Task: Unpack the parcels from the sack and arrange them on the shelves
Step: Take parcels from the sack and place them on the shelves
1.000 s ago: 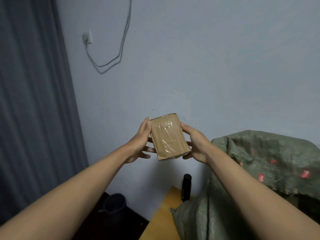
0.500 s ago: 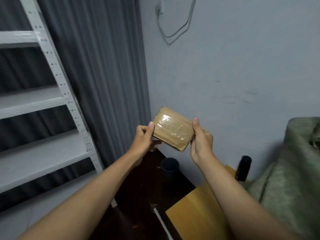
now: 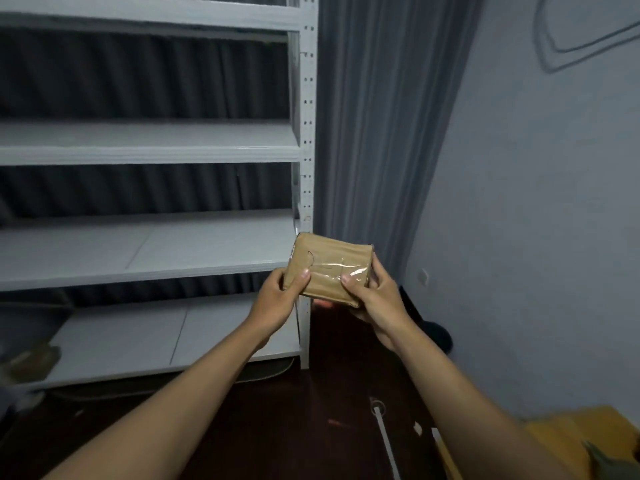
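A small brown cardboard parcel (image 3: 330, 266) wrapped in clear tape is held in front of me, lying roughly flat. My left hand (image 3: 277, 301) grips its left end with the thumb on top. My right hand (image 3: 375, 297) grips its right end, thumb on top too. The parcel hangs just in front of the right post (image 3: 306, 140) of a white metal shelf unit (image 3: 149, 252), at the height of its second-lowest board. Only a green corner of the sack (image 3: 613, 462) shows at the bottom right.
The shelf boards in view are bare apart from a blurred brown thing (image 3: 31, 358) at the far left of the lowest board. A grey curtain (image 3: 377, 133) hangs behind and right of the shelves. A dark object (image 3: 433, 330) stands by the wall; a yellow wooden surface (image 3: 568, 441) lies bottom right.
My view has swung left from the wall and sack to the shelf unit. The parcel has turned from upright to lying flat and now sits by the shelf post, both hands still on it.
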